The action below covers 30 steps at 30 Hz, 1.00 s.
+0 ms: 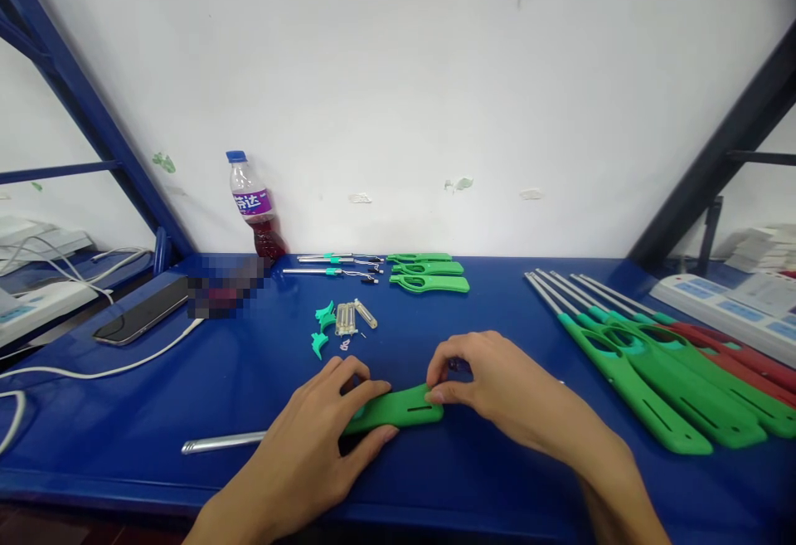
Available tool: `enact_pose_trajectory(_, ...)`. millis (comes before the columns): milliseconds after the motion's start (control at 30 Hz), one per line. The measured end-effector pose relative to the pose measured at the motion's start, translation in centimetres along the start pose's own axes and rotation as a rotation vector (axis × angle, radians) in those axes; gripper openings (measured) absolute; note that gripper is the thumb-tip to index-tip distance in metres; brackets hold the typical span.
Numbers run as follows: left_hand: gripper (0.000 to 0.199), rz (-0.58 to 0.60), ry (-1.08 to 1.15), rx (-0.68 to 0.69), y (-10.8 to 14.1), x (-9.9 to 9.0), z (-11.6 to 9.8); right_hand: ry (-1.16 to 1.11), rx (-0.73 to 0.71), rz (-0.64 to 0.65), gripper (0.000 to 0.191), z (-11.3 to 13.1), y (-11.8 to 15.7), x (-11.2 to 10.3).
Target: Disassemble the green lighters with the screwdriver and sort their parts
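A green long-nosed lighter (pixel 401 409) lies across the front of the blue table, its metal tube (pixel 224 443) pointing left. My left hand (pixel 317 429) is closed around its middle, fingers on the far side and thumb on the near side. At the handle's right end, my right hand (pixel 478 379) is pinched, fingertips touching the end; anything between them is too small or hidden to make out. Beyond my hands lie teal triggers (pixel 319 342), clear fuel tanks (pixel 346 318) and a small pale piece (pixel 344 345).
Green handle shells (pixel 429 283) and metal tubes with wires (pixel 323 271) lie along the wall. Several green lighters (pixel 640 387) and red ones (pixel 740 362) fan out at right, beside a power strip (pixel 734 313). At left are a drink bottle (pixel 254 203), a phone (pixel 146 310) and a white cable (pixel 137 369).
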<state>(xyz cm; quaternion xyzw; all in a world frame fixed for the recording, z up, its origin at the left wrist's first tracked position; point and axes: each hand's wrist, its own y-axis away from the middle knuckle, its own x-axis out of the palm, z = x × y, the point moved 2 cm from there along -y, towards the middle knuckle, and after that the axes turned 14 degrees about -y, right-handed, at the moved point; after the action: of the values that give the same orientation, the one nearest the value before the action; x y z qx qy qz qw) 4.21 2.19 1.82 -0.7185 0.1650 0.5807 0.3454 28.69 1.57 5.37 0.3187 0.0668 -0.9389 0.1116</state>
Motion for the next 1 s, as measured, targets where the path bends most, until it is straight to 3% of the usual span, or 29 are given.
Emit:
enact_pose_trajectory(333,0.027,-0.001,0.002,0.001,0.0,0.0,0.0,0.061,-0.003,0.012,0.011,0.1,0.1,0.3)
enact_pose_trajectory(533,0.027,-0.001,-0.004,0.004,0.1,0.1,0.0,-0.048,-0.024,-0.003,0.013,0.2,0.0,-0.3)
enact_pose_trajectory(667,0.028,-0.007,-0.019,0.005,0.4,0.3,0.2,-0.085,-0.031,-0.077,0.016,0.5,-0.2,-0.8)
enact_pose_trajectory(833,0.045,-0.192,-0.095,0.056,0.7,-0.3,-0.5,-0.197,-0.066,-0.108,0.014,2.5,-0.1,0.2)
enact_pose_trajectory(1000,0.024,-0.406,-0.014,0.102,0.6,-1.2,-1.3,-0.309,-0.137,-0.033,0.01,4.6,0.2,2.0)
